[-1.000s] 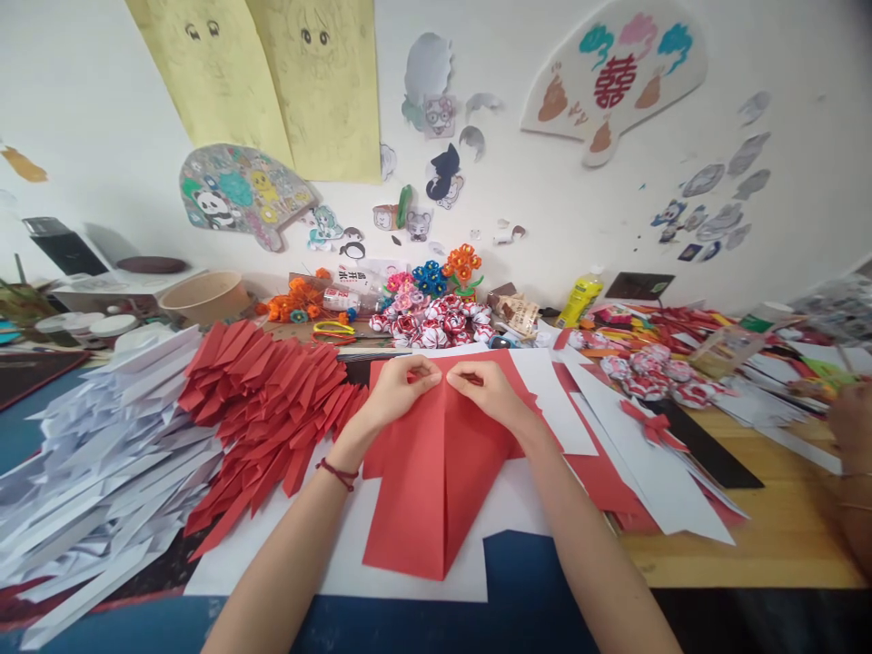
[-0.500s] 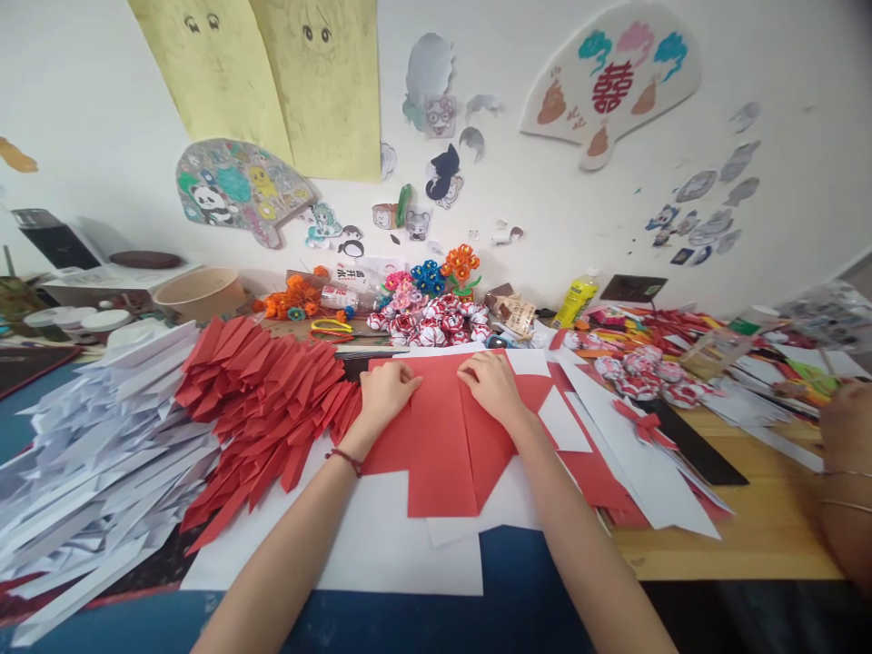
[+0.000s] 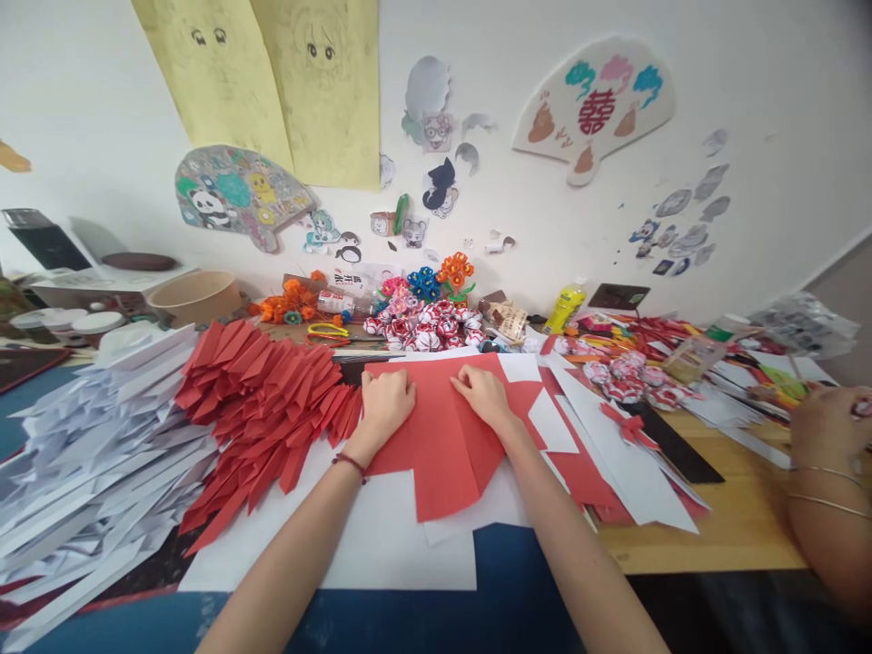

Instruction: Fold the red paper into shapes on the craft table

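Observation:
A red sheet of paper (image 3: 446, 463) lies in front of me on more red paper, with a soft crease down it and its near edge bowed. My left hand (image 3: 387, 401) rests at its left side, fingers curled in and closed on the paper. My right hand (image 3: 480, 394) is a little apart from it, thumb and fingertips pinched on the sheet near the top of the crease. Beneath are white sheets (image 3: 401, 559). Close to my left hand is a stack of folded red paper strips (image 3: 265, 400), and beyond it a pile of folded white paper strips (image 3: 102, 454).
Red-and-white paper flowers (image 3: 436, 325) sit behind my hands, beside yellow-handled scissors (image 3: 328, 332). White strips (image 3: 613, 436) and a yellow bottle (image 3: 565, 307) are to the right. Another person's hand (image 3: 827, 422) holds something small at the right edge.
The red sheet's near edge has gone from straight to bowed, and the sheet has shifted slightly. My left fingers have curled in more. The other person's hand has come further into view.

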Tool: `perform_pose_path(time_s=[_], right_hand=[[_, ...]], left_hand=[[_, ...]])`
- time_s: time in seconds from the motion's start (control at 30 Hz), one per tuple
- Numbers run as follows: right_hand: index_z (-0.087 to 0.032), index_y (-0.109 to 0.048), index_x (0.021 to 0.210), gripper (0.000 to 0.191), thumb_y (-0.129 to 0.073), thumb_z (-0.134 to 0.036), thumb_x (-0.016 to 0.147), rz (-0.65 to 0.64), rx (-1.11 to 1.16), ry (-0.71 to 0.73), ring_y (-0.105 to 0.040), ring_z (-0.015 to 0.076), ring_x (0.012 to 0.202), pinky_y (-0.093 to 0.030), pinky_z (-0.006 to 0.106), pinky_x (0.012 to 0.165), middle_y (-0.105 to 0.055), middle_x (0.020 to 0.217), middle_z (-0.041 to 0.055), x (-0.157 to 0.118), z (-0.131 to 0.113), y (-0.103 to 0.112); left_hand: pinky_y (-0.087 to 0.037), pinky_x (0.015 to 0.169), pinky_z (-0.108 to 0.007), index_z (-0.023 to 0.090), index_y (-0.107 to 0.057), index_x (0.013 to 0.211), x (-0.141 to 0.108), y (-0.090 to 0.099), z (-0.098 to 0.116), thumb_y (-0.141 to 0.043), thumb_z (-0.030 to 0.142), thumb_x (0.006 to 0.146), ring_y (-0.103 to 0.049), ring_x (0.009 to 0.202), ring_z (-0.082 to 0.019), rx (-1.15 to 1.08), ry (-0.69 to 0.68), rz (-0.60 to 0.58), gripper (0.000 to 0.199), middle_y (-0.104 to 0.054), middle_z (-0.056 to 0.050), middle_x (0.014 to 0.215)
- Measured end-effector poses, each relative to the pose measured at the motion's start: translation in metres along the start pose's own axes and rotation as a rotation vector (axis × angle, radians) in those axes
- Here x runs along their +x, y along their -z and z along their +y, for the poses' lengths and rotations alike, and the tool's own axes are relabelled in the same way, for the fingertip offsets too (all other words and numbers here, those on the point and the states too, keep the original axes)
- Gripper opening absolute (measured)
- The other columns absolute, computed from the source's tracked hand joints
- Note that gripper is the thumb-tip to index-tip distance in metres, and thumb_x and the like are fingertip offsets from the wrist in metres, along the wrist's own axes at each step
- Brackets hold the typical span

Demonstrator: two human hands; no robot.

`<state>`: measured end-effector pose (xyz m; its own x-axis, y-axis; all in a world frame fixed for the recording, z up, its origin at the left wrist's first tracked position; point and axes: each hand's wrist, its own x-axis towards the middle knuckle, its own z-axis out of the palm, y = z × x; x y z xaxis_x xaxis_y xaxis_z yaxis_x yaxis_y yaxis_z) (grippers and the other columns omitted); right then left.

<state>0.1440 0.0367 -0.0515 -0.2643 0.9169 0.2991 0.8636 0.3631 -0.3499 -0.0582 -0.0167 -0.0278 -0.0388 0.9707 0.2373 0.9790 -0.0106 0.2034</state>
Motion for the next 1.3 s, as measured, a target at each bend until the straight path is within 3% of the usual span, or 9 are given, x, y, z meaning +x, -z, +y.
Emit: perform_pose_path(time_s=[0.17,0.37,0.53,0.7,0.83,0.97,1.2,1.3], right_hand=[[-0.020,-0.057,0.080,0.020,-0.052,-0.036,0.092,0.008,0.008,0.008,-0.055,0.0154,0.068,-0.026,0.026,0.058,-0.064,0.075,0.0008,0.000,0.000,-0.001],[-0.021,-0.057,0.082,0.020,-0.051,-0.036,0.094,0.008,-0.035,-0.008,-0.057,0.0160,0.071,-0.026,0.026,0.058,-0.066,0.077,0.0021,0.000,-0.001,-0.001],[-0.020,-0.060,0.083,0.020,-0.052,-0.036,0.093,0.009,-0.030,-0.010,-0.058,0.0165,0.073,-0.027,0.026,0.059,-0.067,0.079,0.0035,0.000,-0.001,0.000],[-0.019,-0.061,0.084,0.020,-0.052,-0.034,0.093,0.017,-0.007,-0.007,-0.058,0.0169,0.074,-0.028,0.026,0.060,-0.067,0.080,0.0043,-0.001,-0.001,0.000],[-0.019,-0.062,0.083,0.020,-0.051,-0.032,0.093,0.030,0.003,-0.020,-0.058,0.0165,0.075,-0.029,0.026,0.061,-0.067,0.080,0.0038,-0.001,0.001,0.001],[-0.019,-0.063,0.082,0.019,-0.051,-0.031,0.092,0.025,0.007,-0.028,-0.058,0.0156,0.072,-0.030,0.025,0.060,-0.067,0.078,0.0025,-0.002,0.002,0.001],[-0.015,-0.063,0.085,0.018,-0.048,-0.023,0.090,0.071,-0.028,0.007,-0.058,0.0195,0.083,-0.036,0.028,0.074,-0.066,0.090,0.0104,-0.011,-0.009,0.002],[-0.015,-0.064,0.085,0.014,-0.050,-0.020,0.088,0.091,-0.024,0.019,-0.058,0.0187,0.083,-0.037,0.027,0.075,-0.066,0.090,0.0094,-0.015,-0.013,0.006]], left_hand=[[-0.031,0.084,-0.041,0.018,-0.065,0.078,-0.004,0.003,-0.005,-0.045,0.029,0.085,-0.066,0.081,-0.028,-0.012,0.034,-0.002,0.024,-0.073,-0.012,0.084],[-0.036,0.083,-0.040,0.020,-0.065,0.069,-0.012,0.010,-0.003,-0.046,0.052,0.087,-0.067,0.084,-0.029,-0.119,0.049,-0.093,0.041,-0.073,-0.011,0.079],[-0.037,0.070,-0.032,0.020,-0.061,0.064,-0.025,0.014,-0.002,-0.051,0.045,0.084,-0.067,0.083,-0.028,-0.106,0.021,-0.174,0.033,-0.072,-0.011,0.078],[-0.031,0.062,-0.027,0.019,-0.057,0.060,-0.041,0.021,-0.008,-0.049,0.045,0.086,-0.064,0.073,-0.022,-0.152,0.033,-0.193,0.037,-0.068,-0.007,0.069],[-0.025,0.056,-0.025,0.018,-0.051,0.055,-0.062,0.029,-0.006,-0.041,0.054,0.089,-0.051,0.055,-0.015,-0.302,0.004,-0.254,0.051,-0.056,-0.002,0.056],[-0.024,0.054,-0.024,0.017,-0.051,0.056,-0.082,0.030,0.000,-0.048,0.047,0.085,-0.043,0.054,-0.012,-0.377,0.006,-0.314,0.042,-0.052,0.000,0.055],[-0.024,0.057,-0.024,0.016,-0.054,0.060,-0.095,0.025,-0.001,-0.051,0.030,0.082,-0.045,0.058,-0.011,-0.314,0.057,-0.240,0.026,-0.054,0.001,0.059],[-0.023,0.057,-0.024,0.016,-0.054,0.059,-0.101,0.028,-0.005,-0.051,0.031,0.082,-0.045,0.057,-0.011,-0.314,0.052,-0.246,0.028,-0.054,0.001,0.058]])
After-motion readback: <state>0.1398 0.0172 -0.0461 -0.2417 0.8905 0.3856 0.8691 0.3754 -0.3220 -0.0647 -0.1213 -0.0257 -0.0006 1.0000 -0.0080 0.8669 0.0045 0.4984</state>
